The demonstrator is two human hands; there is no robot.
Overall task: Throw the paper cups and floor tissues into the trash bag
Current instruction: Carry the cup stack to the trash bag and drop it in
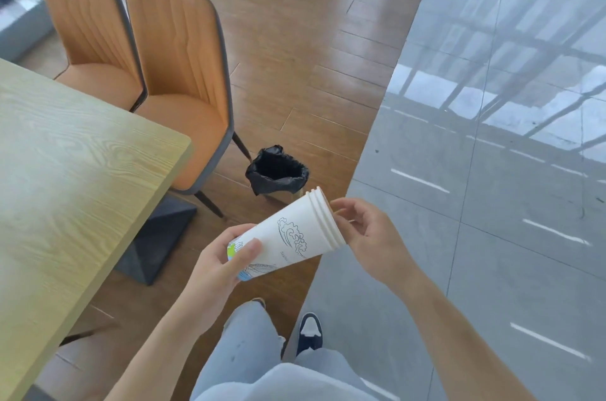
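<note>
A stack of white paper cups (292, 236) with a wave print lies tilted in front of me, rims pointing up and right. My left hand (223, 264) is shut around the stack's bottom end. My right hand (367, 230) hovers at the rims with fingers spread, the fingertips touching or nearly touching the top rim. A small bin lined with a black trash bag (278, 171) stands open on the wooden floor just beyond the cups. No tissues show on the floor.
A light wooden table (65, 171) fills the left, on a dark base (157, 236). Two orange chairs (183, 82) stand behind it, one leg close to the bin. Grey glossy tiles (492, 171) cover the floor to the right. My legs and a shoe (310, 331) are below.
</note>
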